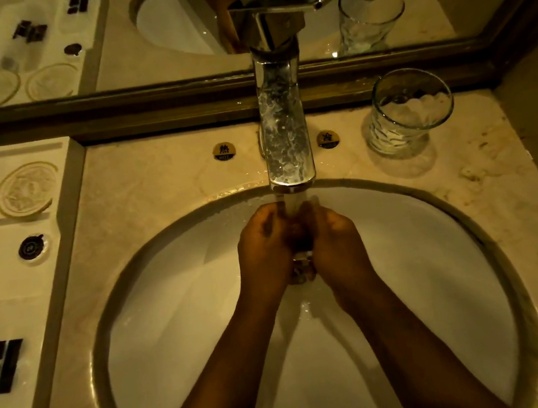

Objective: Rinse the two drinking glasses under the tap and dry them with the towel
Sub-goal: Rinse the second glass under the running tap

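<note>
Both hands meet over the middle of the white basin (423, 251), right under the spout of the chrome tap (285, 132), with water running down between them. The left hand (263, 249) and right hand (335, 243) are curled toward each other, fingers bent inward and pressed close around something small and glassy — probably a drinking glass (302, 265), though only a wet glint of it shows between the palms, so which way it points or how its long axis lies cannot be told.

The second glass (404, 115) stands upright on the marble counter (154, 185), far right of the tap and well apart from the hands, mouth up, long axis vertical; its reflection shows in the mirror (167, 28) behind.

Two round dark badges sit on the counter either side of the tap's base: the left badge (224, 150) reads 热, the right badge (327, 138) reads 冷 (smaller print under each is too fine to read).

At the left, a white tray (67, 232) holds two round coasters (27, 189) and small dark items with no legible writing.
</note>
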A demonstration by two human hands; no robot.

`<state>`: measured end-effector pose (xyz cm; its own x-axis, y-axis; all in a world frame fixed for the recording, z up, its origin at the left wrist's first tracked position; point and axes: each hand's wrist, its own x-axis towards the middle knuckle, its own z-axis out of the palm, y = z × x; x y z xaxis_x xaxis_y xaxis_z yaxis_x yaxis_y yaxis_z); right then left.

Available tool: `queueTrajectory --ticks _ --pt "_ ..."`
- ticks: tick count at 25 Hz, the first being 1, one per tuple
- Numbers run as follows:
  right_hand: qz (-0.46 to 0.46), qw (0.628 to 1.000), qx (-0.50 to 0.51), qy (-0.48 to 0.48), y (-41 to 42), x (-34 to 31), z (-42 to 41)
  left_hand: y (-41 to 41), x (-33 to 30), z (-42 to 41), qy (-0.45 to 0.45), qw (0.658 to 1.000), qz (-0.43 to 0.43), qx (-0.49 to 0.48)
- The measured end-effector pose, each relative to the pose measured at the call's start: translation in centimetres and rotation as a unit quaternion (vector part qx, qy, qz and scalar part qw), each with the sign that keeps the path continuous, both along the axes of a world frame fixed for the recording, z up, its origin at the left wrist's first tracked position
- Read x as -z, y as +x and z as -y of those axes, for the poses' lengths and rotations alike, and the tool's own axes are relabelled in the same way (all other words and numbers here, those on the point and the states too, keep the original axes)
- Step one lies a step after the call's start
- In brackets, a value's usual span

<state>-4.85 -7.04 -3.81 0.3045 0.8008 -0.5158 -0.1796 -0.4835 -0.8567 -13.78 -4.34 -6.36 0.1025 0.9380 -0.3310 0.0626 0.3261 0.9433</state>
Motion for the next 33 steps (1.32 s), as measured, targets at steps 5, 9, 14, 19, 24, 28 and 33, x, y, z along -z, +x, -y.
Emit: queueTrajectory --ticks 5,9,14,19,24,28,33 --pt "0.149 0.967 -0.184 0.096 0.3 1.3 1.3 -1.2 -1.3 -2.5 -0.294 0.955 0.044 -0.019" --pt "0.112 0.984 -0.118 0.077 0.1 0.6 0.4 -0.6 0.0 -1.5 -0.105 0.985 -0.070 -0.116" --pt "-0.087 0.992 -0.046 -0.075 1.4 0.1 -1.0 -1.3 2.0 0.8 0.356 0.900 -0.243 0.074" --pt "0.035 0.990 -0.128 0.051 0.1 0.7 0.5 -0.8 -0.4 -1.4 -0.145 0.989 -0.027 -0.032" --pt "0.061 0.987 -0.137 0.056 -0.2 1.0 1.1 -1.4 -0.9 -2.2 -0.213 0.975 -0.059 -0.040" --pt "-0.101 0.992 -0.012 -0.076 -0.4 0.5 0.3 -1.7 1.3 0.2 0.218 0.943 -0.246 0.054" --pt "0.032 0.999 -0.027 -0.008 -0.5 0.5 0.7 -1.5 0.2 -0.1 -0.090 0.995 0.006 0.045"
